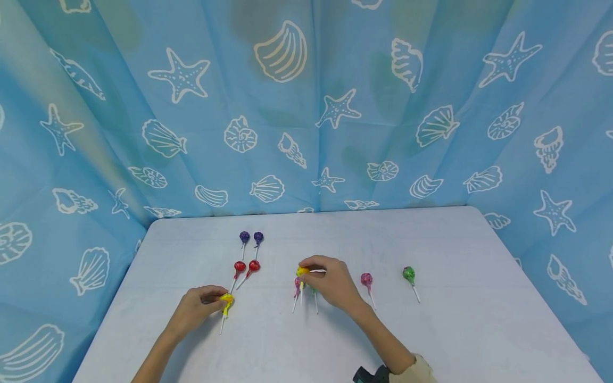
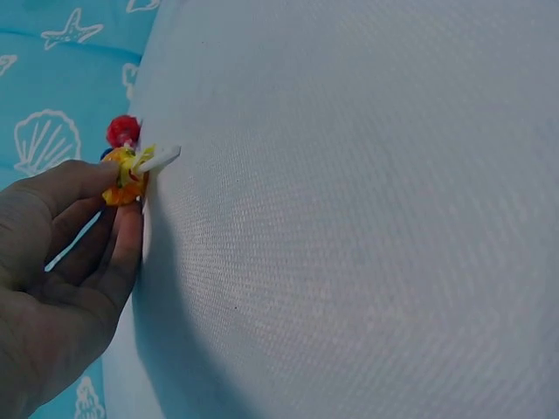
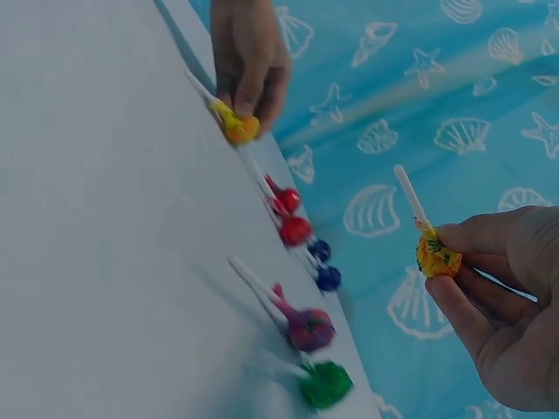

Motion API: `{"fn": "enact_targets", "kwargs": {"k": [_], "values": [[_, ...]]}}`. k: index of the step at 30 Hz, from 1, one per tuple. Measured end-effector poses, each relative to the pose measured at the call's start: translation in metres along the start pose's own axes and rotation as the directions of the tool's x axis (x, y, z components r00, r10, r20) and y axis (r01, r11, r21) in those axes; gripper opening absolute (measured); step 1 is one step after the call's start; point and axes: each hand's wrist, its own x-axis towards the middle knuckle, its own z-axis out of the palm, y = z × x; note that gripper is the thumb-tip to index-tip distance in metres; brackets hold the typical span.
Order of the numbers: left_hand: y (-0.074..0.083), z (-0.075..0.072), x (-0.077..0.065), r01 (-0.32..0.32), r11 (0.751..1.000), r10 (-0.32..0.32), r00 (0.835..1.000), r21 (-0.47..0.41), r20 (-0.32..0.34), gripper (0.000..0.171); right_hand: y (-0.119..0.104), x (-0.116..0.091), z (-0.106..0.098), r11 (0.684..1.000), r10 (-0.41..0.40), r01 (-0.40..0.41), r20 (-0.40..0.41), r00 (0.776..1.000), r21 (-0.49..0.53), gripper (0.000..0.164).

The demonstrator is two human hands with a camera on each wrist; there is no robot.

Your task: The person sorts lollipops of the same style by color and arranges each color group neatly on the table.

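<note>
On the left side of the table, my left hand point(image 1: 193, 310) pinches the wrapped head of a yellow lollipop point(image 1: 226, 299), its white stick pointing toward me. Just beyond it lie two red lollipops point(image 1: 240, 267). Near the middle, my right hand point(image 1: 335, 282) grips a second yellow lollipop point(image 3: 439, 256) between thumb and fingertips, raised above the tabletop in the right wrist view. Below that hand a pink lollipop point(image 3: 310, 329) and a green lollipop point(image 3: 326, 384) lie side by side; in the head view the hand hides most of the green one.
Two dark purple lollipops point(image 1: 245, 237) lie beyond the red ones. Right of my right hand are another pink lollipop point(image 1: 366, 280) and, farther right, another green lollipop point(image 1: 408, 274). A blue shell-print curtain point(image 1: 297, 127) hangs behind the white table point(image 1: 479, 319).
</note>
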Motion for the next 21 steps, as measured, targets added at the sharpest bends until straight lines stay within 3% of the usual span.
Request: {"fn": "enact_targets", "kwargs": {"k": [13, 21], "values": [[0.002, -0.001, -0.001, -0.020, 1.000, 0.020, 1.000, -0.005, 0.004, 0.024, -0.009, 0.010, 0.075, 1.000, -0.018, 0.017, 0.131, 0.991, 0.012, 0.019], [0.002, -0.001, -0.002, -0.032, 0.999, 0.032, 0.999, 0.000, 0.001, 0.023, -0.004, 0.019, 0.105, 0.999, -0.049, 0.050, 0.118, 0.992, -0.009, 0.015]]}}
